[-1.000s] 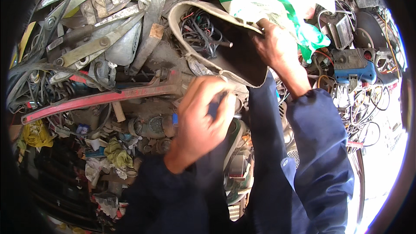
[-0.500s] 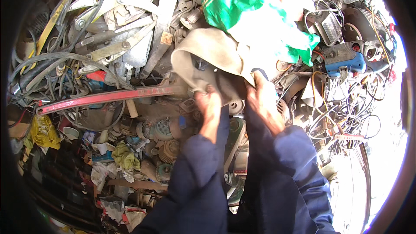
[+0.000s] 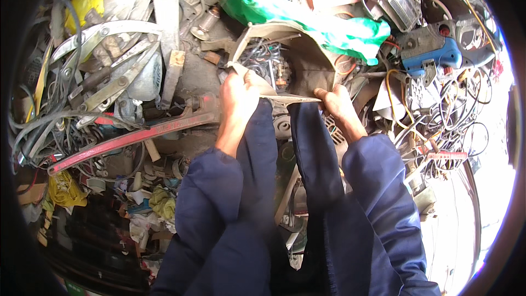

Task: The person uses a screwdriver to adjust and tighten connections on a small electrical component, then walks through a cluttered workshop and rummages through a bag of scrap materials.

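Note:
Both my hands hold a wide, stiff beige-brown band bent into a loop [image 3: 315, 66]; the frames do not show its exact kind. My left hand [image 3: 236, 98] is closed on its near left corner. My right hand [image 3: 339, 108] pinches its near right edge, with the thumb on top. Inside the loop shows a tangle of dark wires and small metal parts [image 3: 263, 60]. Just beyond the loop lies a green and white plastic sack [image 3: 350, 38]. Left of my left hand, a long red metal bar [image 3: 126, 140] lies across the scrap.
Cables and pale metal levers [image 3: 115, 85] pile up at the left. At the right are a blue and grey power tool [image 3: 433, 55], a finned metal box [image 3: 402, 8] and tangled wires [image 3: 438, 115]. A yellow plastic bag [image 3: 66, 189] lies lower left.
The loop has turned so that its opening faces up toward me, showing the wires inside. My left hand has moved left and up, farther from my right hand.

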Demonstrator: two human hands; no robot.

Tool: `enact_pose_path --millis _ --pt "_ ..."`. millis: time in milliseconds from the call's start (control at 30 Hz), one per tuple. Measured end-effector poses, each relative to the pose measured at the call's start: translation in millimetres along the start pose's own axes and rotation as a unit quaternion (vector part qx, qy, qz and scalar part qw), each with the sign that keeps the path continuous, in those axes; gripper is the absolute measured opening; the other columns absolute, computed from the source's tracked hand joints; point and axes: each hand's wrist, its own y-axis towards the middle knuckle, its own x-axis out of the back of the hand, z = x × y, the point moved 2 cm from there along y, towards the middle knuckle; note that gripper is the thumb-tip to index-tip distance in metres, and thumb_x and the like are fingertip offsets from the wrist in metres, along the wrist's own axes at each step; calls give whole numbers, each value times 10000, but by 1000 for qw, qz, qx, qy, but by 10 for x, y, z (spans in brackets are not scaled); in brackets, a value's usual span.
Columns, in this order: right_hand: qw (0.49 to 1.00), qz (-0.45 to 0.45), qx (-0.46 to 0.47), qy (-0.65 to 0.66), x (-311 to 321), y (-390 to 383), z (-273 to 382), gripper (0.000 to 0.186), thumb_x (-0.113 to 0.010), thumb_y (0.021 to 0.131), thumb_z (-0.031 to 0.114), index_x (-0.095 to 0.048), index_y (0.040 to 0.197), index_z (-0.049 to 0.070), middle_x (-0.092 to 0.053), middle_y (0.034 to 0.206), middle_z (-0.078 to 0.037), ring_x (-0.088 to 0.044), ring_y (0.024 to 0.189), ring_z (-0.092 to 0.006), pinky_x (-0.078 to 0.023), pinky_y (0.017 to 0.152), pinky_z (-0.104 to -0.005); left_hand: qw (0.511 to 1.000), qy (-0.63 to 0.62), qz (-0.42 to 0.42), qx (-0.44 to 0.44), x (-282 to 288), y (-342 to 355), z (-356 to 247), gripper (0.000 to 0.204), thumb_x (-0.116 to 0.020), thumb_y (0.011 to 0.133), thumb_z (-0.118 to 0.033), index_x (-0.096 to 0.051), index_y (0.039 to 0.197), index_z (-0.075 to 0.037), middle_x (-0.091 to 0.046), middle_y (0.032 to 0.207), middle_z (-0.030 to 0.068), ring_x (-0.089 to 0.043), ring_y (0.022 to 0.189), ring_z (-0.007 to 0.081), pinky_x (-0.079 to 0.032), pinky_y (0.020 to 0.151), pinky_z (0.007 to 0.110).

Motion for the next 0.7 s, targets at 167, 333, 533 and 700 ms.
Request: enact_pose_path --millis 167,333,533,700 --pt "999 -43 2 6 -36 56 -456 324 -726 897 286 -740 973 -28 -728 720 -132 -709 652 -229 -554 677 -388 998 -40 -39 4 -125 -454 -112 293 -656 1029 -270 -644 1004 22 -686 816 186 -668 731 294 -529 728 433" --pt "997 -65 8 -26 55 209 -735 387 -741 892 231 -704 1125 -76 -759 936 -187 -721 862 -277 -550 840 -402 989 -121 -56 65 -382 -744 -7 212 -636 1023 -222 -592 1015 -14 -679 825 163 -659 742 299 -531 730 432" --pt "983 -106 57 -140 76 -72 -365 376 -683 950 214 -673 1211 -57 -756 1053 -247 -730 1018 -347 -532 932 -429 977 -114 -34 174 -339 -911 -122 257 -670 991 -226 -583 1006 16 -698 886 146 -669 807 280 -532 808 397" --pt "973 -140 62 -171 20 -139 -347 348 -683 948 213 -658 1169 -54 -739 995 -274 -731 976 -382 -545 891 -453 960 -106 42 255 -573 -871 154 424 -679 948 -352 -673 1051 59 -747 906 202 -752 895 305 -555 797 432"
